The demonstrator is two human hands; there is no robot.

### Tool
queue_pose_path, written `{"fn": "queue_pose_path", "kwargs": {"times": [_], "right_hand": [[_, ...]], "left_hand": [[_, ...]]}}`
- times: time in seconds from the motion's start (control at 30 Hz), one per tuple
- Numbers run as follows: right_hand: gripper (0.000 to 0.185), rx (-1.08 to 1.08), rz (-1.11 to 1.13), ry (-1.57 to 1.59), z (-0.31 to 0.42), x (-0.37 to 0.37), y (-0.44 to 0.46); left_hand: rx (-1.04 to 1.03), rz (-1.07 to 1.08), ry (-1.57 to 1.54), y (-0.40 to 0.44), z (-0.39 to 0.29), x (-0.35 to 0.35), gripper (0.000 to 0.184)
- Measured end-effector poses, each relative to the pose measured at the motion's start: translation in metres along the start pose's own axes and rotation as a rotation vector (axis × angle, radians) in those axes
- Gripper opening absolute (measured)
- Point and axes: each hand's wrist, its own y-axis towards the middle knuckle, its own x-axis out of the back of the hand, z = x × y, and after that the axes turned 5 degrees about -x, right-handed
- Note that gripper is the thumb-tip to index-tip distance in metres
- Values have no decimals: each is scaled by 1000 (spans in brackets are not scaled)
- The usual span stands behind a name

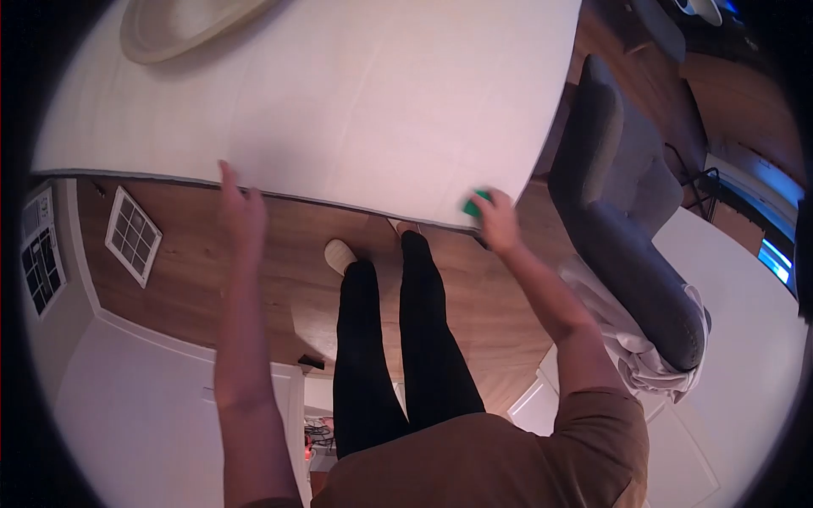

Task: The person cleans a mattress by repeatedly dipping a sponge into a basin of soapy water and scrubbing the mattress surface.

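My right hand point(500, 218) grips a small green object point(477, 202) close to the table's front edge, on the right. It is blurred and partly covered by my fingers, so its kind cannot be made out. Near the front edge on the left, my left hand point(243, 207) is open, fingers stretched out and thumb apart, holding nothing. Both hands are by the edge of the white table point(356, 118). I cannot tell whether the left fingertips touch the surface.
A large pale round dish point(152, 42) rests at the table's far left. To the right stands a grey chair point(627, 186) with a light cloth point(652, 360) draped low on it. A white-framed grid panel point(134, 237) is at the left above the wooden floor point(292, 245).
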Motion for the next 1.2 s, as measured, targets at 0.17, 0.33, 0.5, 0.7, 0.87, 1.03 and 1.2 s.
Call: {"fn": "queue_pose_path", "kwargs": {"times": [0.17,0.33,0.5,0.7,0.87,1.03,1.2], "right_hand": [[21,419,-277,224,215,-70,156],[25,471,-253,176,142,-50,116],[25,286,-52,-168,-35,43,17],[30,490,-272,130,137,-42,173],[25,507,-312,129,237,-44,223],[36,355,-142,-70,-13,38,96],[41,270,-171,-11,22,17,133]], "left_hand": [[-58,-12,-79,-54,-18,-65,70],[-11,-47,-36,-50,-58,-75,75],[68,29,66,-44,-68,-75,79],[113,46,66,-38,-60,-76,84],[77,74,125,-38,-52,-77,85],[128,101,124,-40,-63,-72,85],[132,113,234,-34,-52,-79,86]]}}
